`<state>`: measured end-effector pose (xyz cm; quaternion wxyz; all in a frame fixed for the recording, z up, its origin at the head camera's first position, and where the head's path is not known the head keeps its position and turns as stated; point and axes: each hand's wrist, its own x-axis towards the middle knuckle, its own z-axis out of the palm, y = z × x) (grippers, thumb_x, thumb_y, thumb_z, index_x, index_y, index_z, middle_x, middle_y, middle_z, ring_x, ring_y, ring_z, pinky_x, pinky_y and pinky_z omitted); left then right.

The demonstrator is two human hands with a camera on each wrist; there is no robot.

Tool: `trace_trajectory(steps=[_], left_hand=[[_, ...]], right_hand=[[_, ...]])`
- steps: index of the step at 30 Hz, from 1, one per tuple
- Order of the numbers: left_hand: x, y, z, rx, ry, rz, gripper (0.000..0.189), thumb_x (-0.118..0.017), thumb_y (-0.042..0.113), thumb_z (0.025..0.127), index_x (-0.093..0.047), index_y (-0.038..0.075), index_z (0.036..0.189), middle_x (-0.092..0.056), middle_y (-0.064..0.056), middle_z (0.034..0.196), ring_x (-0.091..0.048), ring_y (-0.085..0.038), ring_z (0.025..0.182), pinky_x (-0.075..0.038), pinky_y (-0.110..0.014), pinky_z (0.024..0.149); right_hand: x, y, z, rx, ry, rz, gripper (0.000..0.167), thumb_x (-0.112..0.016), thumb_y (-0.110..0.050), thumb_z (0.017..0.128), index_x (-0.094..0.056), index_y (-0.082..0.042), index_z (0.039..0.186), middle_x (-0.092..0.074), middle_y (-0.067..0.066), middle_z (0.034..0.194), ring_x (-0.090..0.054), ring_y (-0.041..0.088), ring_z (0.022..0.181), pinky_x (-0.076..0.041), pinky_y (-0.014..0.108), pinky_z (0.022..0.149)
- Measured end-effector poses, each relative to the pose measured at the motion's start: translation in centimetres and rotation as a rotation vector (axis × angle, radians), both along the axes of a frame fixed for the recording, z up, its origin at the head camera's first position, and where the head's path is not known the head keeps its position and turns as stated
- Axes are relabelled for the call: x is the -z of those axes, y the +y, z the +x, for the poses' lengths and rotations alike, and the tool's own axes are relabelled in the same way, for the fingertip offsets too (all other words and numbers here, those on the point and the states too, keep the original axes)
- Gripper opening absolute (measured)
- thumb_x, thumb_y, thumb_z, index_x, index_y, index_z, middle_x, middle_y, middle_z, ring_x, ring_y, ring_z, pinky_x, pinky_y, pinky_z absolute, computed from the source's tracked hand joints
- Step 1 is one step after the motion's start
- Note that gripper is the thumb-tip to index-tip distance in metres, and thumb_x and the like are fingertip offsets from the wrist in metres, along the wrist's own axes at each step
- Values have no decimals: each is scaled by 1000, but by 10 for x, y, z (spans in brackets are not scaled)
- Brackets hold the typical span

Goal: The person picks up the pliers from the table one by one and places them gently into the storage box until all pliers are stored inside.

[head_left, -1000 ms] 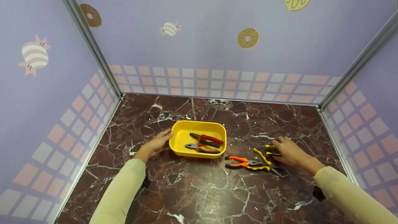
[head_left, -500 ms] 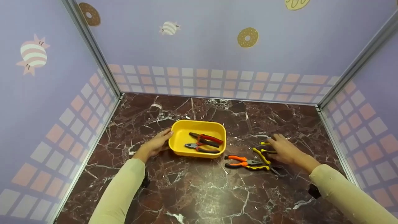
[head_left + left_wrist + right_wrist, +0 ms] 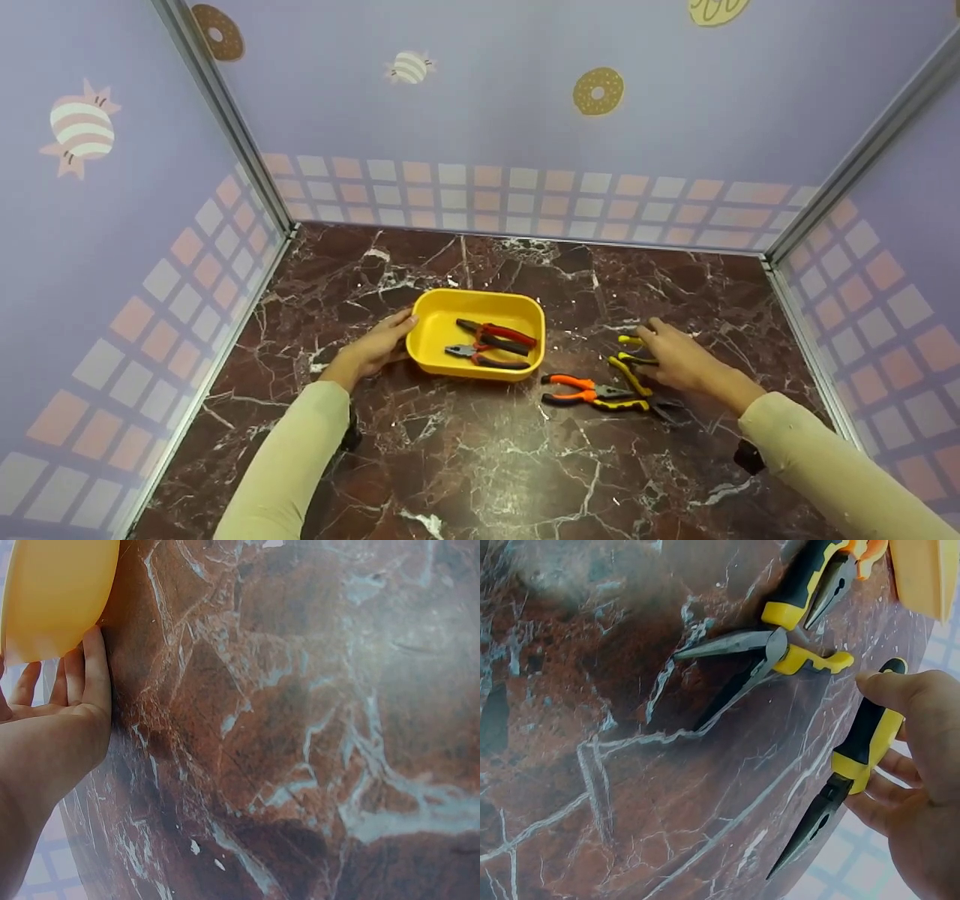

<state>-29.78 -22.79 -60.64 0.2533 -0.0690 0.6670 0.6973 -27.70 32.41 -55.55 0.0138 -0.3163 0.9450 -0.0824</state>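
Note:
My left hand point(image 3: 373, 347) holds the left side of a yellow plastic tub point(image 3: 433, 330), thumb at the rim and fingers against the outer wall point(image 3: 64, 600). Inside the tub lie pliers with red and black handles point(image 3: 510, 334) and combination pliers point(image 3: 465, 351). In my right hand point(image 3: 922, 765) are yellow-and-black needle-nose pliers point(image 3: 862, 739), gripped by the handles with the tip pointing down. Beside it, a second yellow-and-black needle-nose pair point(image 3: 776, 652) lies with parted jaws. Orange-and-black pliers point(image 3: 574, 390) lie between that pair and the tub.
Everything rests on a dark red marbled surface point(image 3: 480, 450). Purple panels point(image 3: 495, 127) printed with sweets close off the back and both sides, joined by metal corner strips point(image 3: 225, 112).
My right hand has moved left toward the tub, carrying the needle-nose pliers along over the loose pair. My left hand and the tub have stayed almost still.

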Motion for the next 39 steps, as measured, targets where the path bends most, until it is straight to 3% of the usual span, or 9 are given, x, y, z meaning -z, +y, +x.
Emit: trace_trajectory(steps=[8, 16, 25, 32, 39], left_hand=[[-4, -1, -1, 9, 11, -22, 67, -46, 39, 115, -18, 15, 171, -39, -18, 166, -48, -34, 146, -44, -52, 118], [-3, -6, -1, 9, 5, -30, 67, -46, 39, 115, -19, 15, 171, -34, -17, 169, -46, -34, 148, -44, -51, 118], [-4, -6, 1, 16, 1, -31, 66, -46, 38, 115, -18, 15, 171, -38, -17, 167, -48, -33, 145, -44, -50, 117], [-4, -7, 2, 21, 20, -43, 68, -47, 41, 115, -19, 15, 171, -40, -17, 165, -49, -33, 145, -44, -51, 117], [-2, -2, 1, 22, 7, -16, 68, -45, 38, 116, -16, 13, 171, -37, -18, 168, -44, -34, 149, -42, -52, 119]], right_hand=[[-5, -9, -2, -16, -6, -48, 56, -88, -10, 86, -62, 4, 134, -56, 21, 114, -61, 39, 100, -56, 59, 87], [-7, -19, -1, -53, 8, -76, 57, -88, -8, 86, -63, 5, 136, -55, 17, 111, -59, 31, 95, -57, 52, 84], [-12, -23, -1, -26, -13, -85, 61, -87, -5, 87, -58, 11, 138, -57, 22, 117, -61, 37, 102, -57, 56, 88], [-18, -35, -4, -15, -31, -128, 52, -89, -6, 86, -64, 3, 131, -57, 14, 109, -59, 27, 92, -54, 49, 75], [-23, -42, -3, 4, -74, -151, 54, -88, -16, 90, -65, 0, 136, -56, 11, 111, -54, 22, 89, -49, 43, 74]])
